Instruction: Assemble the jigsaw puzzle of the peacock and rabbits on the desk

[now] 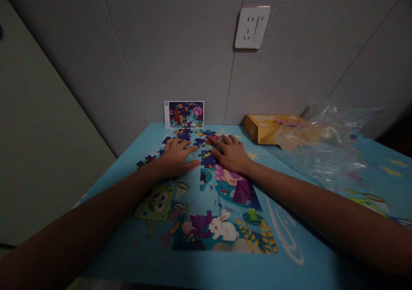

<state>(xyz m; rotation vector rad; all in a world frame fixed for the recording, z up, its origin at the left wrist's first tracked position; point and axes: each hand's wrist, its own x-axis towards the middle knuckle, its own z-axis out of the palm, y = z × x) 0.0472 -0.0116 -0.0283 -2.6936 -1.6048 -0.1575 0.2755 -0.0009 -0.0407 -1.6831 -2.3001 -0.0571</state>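
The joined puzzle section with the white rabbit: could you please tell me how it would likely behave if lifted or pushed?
The joined puzzle section would probably sag or split if lifted, since seams run across it. Lying flat, it would likely slide rather than tip or roll when pushed.

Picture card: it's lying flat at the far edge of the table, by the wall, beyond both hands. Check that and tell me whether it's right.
Not quite: the picture card isn't lying flat. The head view shows it standing upright at the far edge of the table, by the wall, beyond the left hand and right hand.
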